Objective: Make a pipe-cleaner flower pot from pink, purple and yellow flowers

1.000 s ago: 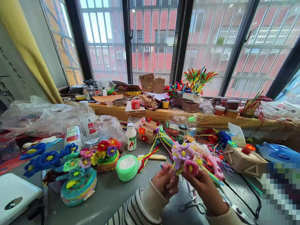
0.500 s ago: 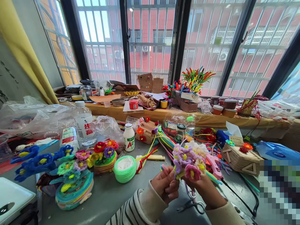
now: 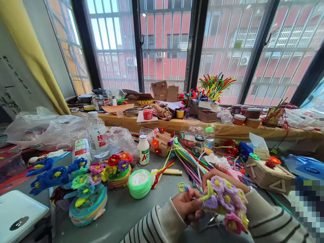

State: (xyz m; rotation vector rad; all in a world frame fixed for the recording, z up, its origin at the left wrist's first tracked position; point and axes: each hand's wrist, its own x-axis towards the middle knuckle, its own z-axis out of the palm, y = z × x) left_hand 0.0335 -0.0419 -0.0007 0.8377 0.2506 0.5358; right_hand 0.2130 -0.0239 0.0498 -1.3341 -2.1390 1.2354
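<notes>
My left hand (image 3: 187, 206) is closed around the base of a bouquet of fuzzy pipe-cleaner flowers (image 3: 226, 199), lilac, pink and cream with yellow centres. The flower heads tip toward me and to the right. Behind them, my right hand (image 3: 215, 178) is closed, its fingers at a lilac pipe cleaner (image 3: 198, 170) that curves upward; the flowers partly hide this hand. Under the bouquet lie metal scissors (image 3: 212, 221), mostly covered. Yellow-green clippings (image 3: 180, 186) are scattered on the table beyond my left hand.
A green coil-wrapped pot (image 3: 139, 184), several flower pots (image 3: 88, 206) and a white drink bottle (image 3: 143, 150) stand to the left. Bundled pipe cleaners (image 3: 186, 158) lie ahead. At right are a pink glue gun (image 3: 231, 172) and a stick-built box (image 3: 269, 173). A phone (image 3: 22, 216) is near left.
The bouquet has tipped down and to the right, its heads now facing me. My right hand has moved up behind it, and the lilac pipe cleaner now sticks upward. The view shifted slightly left.
</notes>
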